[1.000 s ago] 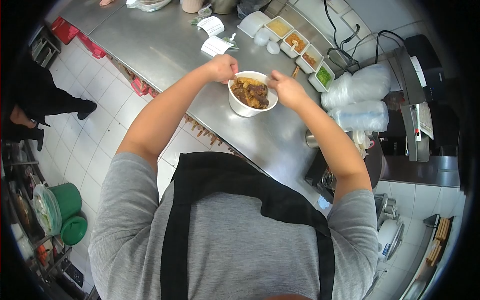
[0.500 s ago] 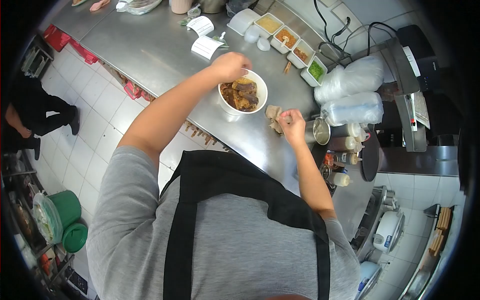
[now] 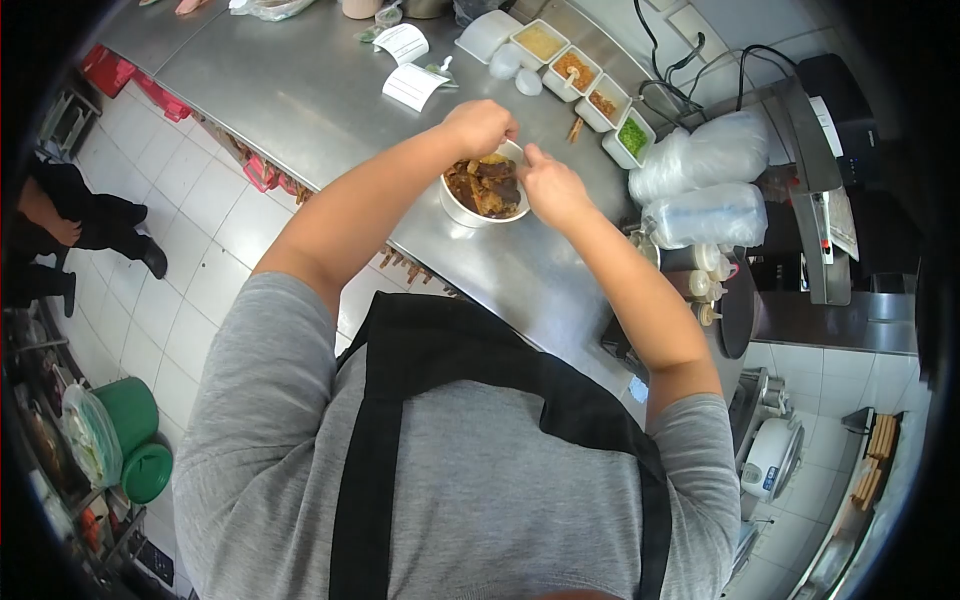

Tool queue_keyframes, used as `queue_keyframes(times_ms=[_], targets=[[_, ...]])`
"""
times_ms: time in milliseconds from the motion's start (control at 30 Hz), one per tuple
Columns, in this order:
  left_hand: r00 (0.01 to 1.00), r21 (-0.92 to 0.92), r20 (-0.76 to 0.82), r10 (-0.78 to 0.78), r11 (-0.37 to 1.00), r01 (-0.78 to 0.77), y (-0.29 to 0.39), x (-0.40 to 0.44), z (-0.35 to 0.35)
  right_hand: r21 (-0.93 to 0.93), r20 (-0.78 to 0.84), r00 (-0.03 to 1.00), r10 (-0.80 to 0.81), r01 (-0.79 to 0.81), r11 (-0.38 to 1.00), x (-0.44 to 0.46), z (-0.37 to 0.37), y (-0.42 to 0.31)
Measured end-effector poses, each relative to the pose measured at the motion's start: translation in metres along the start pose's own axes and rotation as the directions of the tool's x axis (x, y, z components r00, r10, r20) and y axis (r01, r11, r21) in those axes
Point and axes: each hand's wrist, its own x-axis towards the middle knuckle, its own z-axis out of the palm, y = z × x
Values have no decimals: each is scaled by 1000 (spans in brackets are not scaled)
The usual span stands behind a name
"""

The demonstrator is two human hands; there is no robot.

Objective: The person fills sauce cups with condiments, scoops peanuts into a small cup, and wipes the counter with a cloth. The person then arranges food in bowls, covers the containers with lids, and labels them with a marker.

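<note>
A white round bowl (image 3: 472, 216) holds dark brown chunks of food (image 3: 488, 188), with some yellow at the far side. It stands on the steel counter. My left hand (image 3: 482, 128) is closed, with its fingertips at the bowl's far rim. At the right rim is my right hand (image 3: 555, 188), its fingers curled and pressed together. Whatever lies between the right fingers is hidden. The brown cloth that lay right of the bowl earlier cannot be seen now.
White tubs of toppings, one with chopped greens (image 3: 632, 137), line the counter's back. Two paper slips (image 3: 414, 87) lie beyond the bowl. Bagged plastic containers (image 3: 700, 215) and squeeze bottles (image 3: 692, 282) are at the right. Another person's legs (image 3: 120, 225) show at the left.
My right hand has moved left and away from me, from the brown cloth to the bowl's right rim. My left hand has shifted slightly right along the far rim.
</note>
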Motion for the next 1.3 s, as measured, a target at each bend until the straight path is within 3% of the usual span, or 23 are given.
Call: queue_keyframes(times_ms=[67, 167, 200, 267, 367, 467, 567, 700, 733, 800, 833, 867, 933, 1000, 1067, 1200, 1300], targets=[[1000, 13, -14, -5, 1000, 6, -3, -2, 1, 21, 77, 994, 79, -81, 996, -4, -4, -2], [997, 3, -3, -71, 997, 71, -7, -6, -3, 302, 120, 990, 77, -110, 947, -24, -12, 16], [995, 4, -4, -103, 995, 103, -7, -8, -4, 577, 201, 969, 145, -237, 782, -34, -10, 25], [987, 7, -7, -162, 987, 162, -8, -11, -7, 880, 395, 900, 183, -428, 205, -58, 6, 42], [973, -89, -50, -224, 972, 219, -24, -19, -5, 919, 152, 885, 440, -291, 267, -102, 67, 38], [963, -204, -22, -267, 945, 257, -23, -36, -13, 637, -344, 792, 504, -198, 745, -130, 100, -25], [903, -510, 190, -385, 747, 426, -28, -52, -9, 661, -361, 751, 553, -212, 720, -134, 129, -32], [886, -719, 148, -439, 568, 401, -32, -104, 6, 431, -148, 792, 592, -487, 760, -129, 91, -25], [877, -768, 146, -458, 506, 392, -28, -122, 4, 426, -249, 781, 573, -443, 789, -130, 90, -25], [821, -780, 35, -570, 498, 378, -29, -153, 12, 398, -440, 739, 510, -348, 849, -131, 90, -30], [782, -785, -23, -623, 495, 372, -29, -170, 15, 434, -404, 768, 497, -317, 843, -131, 88, -37], [772, -618, -229, -592, 702, 355, -22, -184, 13, 427, -417, 776, 473, -291, 856, -131, 100, -39], [503, -625, -401, -766, 630, 461, -19, -203, 36, 412, -447, 789, 422, -237, 880, -132, 133, -38], [462, -790, -224, -858, 437, 429, -2, -212, 33, 436, -459, 783, 421, -215, 874, -132, 137, -35], [500, -946, -1, -866, 163, 281, 23, -210, 26, 471, -493, 763, 419, -171, 865, -129, 144, -27], [532, -967, 70, -844, 74, 244, 42, -213, 23, 607, -532, 713, 456, -54, 793, -126, 150, -16], [521, -980, 171, -836, -91, 176, 36, -225, 28, 667, -470, 730, 495, -74, 742, -128, 150, -14]])
